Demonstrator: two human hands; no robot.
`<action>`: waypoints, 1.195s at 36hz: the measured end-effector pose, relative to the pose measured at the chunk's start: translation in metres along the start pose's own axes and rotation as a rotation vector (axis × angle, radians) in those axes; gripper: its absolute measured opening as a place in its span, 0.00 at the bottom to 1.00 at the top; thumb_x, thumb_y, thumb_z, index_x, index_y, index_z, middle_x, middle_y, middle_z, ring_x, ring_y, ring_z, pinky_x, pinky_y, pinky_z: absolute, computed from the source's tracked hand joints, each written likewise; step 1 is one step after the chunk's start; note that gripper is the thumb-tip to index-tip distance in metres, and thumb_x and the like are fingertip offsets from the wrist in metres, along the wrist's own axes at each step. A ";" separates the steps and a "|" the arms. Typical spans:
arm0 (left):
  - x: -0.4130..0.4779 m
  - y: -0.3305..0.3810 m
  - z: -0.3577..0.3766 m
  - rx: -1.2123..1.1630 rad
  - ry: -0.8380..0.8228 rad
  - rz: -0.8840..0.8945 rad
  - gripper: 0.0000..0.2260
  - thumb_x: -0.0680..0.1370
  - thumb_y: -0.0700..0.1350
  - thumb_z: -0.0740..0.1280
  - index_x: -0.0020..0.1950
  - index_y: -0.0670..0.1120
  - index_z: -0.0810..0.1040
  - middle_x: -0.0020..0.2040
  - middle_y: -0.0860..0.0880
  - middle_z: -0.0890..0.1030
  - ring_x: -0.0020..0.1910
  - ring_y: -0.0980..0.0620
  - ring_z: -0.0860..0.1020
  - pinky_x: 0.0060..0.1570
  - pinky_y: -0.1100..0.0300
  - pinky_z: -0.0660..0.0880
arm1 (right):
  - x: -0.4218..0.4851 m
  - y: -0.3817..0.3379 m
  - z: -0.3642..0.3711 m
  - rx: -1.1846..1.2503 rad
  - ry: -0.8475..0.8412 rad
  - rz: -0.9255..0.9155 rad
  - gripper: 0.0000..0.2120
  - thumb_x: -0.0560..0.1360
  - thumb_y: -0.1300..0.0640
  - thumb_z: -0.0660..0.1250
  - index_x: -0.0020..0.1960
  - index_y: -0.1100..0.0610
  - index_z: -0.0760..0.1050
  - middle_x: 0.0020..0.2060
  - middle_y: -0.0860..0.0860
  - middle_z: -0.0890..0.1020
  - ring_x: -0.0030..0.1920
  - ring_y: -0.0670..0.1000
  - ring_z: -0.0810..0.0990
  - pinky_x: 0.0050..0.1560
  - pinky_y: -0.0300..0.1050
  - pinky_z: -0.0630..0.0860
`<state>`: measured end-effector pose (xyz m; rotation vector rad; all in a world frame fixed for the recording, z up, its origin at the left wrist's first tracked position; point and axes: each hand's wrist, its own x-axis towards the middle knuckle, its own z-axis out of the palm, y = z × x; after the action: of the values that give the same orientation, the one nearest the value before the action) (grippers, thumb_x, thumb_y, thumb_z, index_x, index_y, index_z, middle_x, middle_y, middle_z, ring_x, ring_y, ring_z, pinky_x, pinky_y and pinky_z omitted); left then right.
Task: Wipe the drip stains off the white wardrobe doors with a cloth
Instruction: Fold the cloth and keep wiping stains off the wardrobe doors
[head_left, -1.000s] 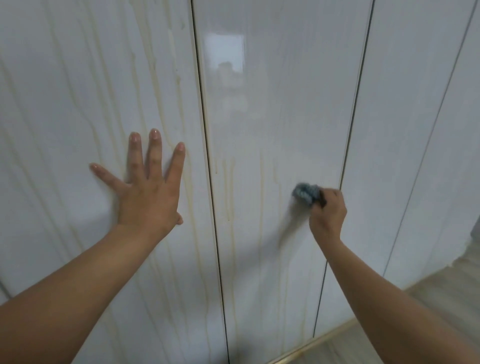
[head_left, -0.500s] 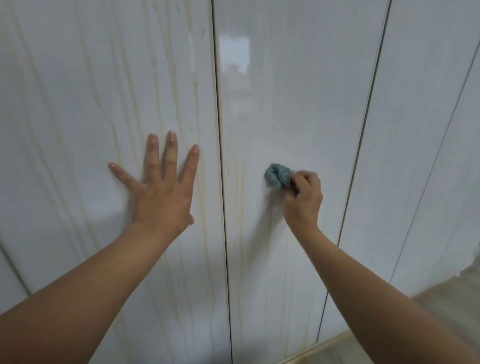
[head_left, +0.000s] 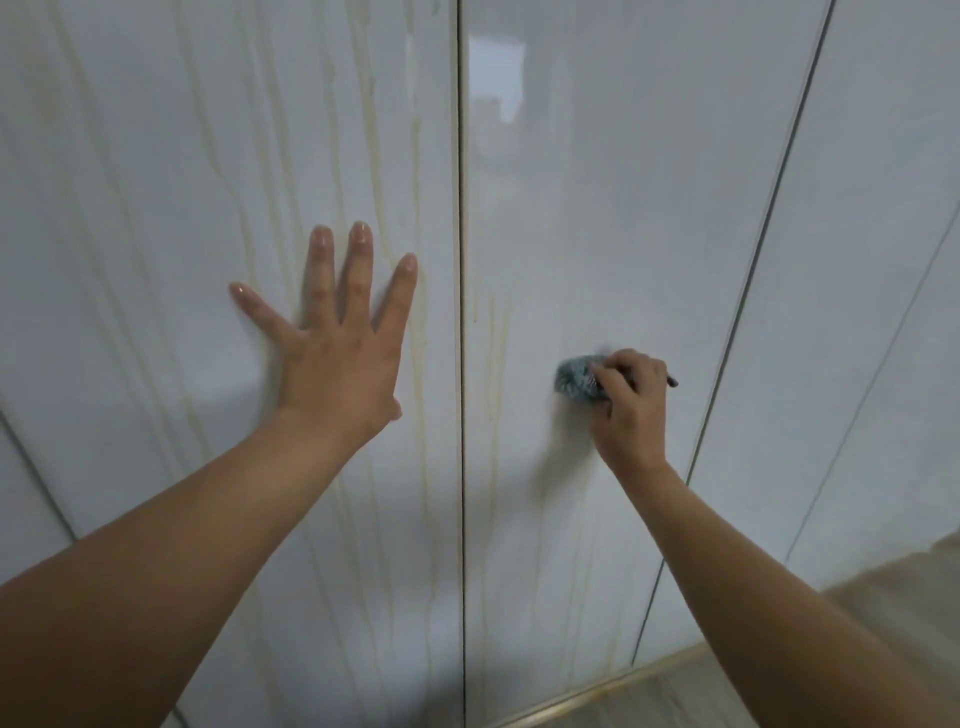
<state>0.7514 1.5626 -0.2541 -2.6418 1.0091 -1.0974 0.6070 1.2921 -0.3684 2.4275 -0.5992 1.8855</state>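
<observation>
While the left hand (head_left: 337, 364) lies spread flat, the right hand (head_left: 631, 410) grips the cloth (head_left: 574, 379) between seams (head_left: 461, 467).

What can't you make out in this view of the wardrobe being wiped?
Head view only:
- cloth: motion-blurred, mostly hidden inside the grip of the right hand.
- left door: whatever lies under the left hand is covered by the palm.
- middle door: top cut off by the frame's upper edge.

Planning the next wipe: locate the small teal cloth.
Head view, right of centre: the teal cloth is bunched in the right hand, against the white door right of the dark seam.
</observation>
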 end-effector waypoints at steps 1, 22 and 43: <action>0.000 0.000 0.000 -0.002 -0.004 -0.002 0.69 0.63 0.70 0.77 0.80 0.51 0.26 0.77 0.38 0.23 0.78 0.31 0.29 0.63 0.14 0.54 | -0.019 0.004 0.004 -0.012 -0.023 0.037 0.15 0.66 0.80 0.70 0.49 0.66 0.82 0.48 0.61 0.79 0.49 0.62 0.73 0.62 0.34 0.57; -0.002 -0.001 0.000 -0.009 -0.005 0.000 0.69 0.64 0.70 0.77 0.80 0.51 0.25 0.77 0.38 0.23 0.78 0.32 0.28 0.63 0.14 0.53 | 0.100 -0.087 -0.012 0.293 0.217 0.658 0.08 0.76 0.68 0.62 0.49 0.60 0.78 0.48 0.53 0.74 0.43 0.49 0.70 0.47 0.32 0.65; -0.001 0.000 0.004 -0.009 0.014 -0.003 0.69 0.63 0.70 0.77 0.81 0.51 0.27 0.78 0.38 0.25 0.79 0.32 0.30 0.63 0.14 0.52 | 0.068 -0.061 0.005 0.156 0.081 -0.188 0.06 0.75 0.70 0.67 0.48 0.65 0.82 0.45 0.61 0.79 0.47 0.59 0.74 0.50 0.47 0.69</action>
<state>0.7534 1.5629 -0.2577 -2.6470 1.0146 -1.1168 0.6440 1.3281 -0.2926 2.3830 -0.2180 2.0085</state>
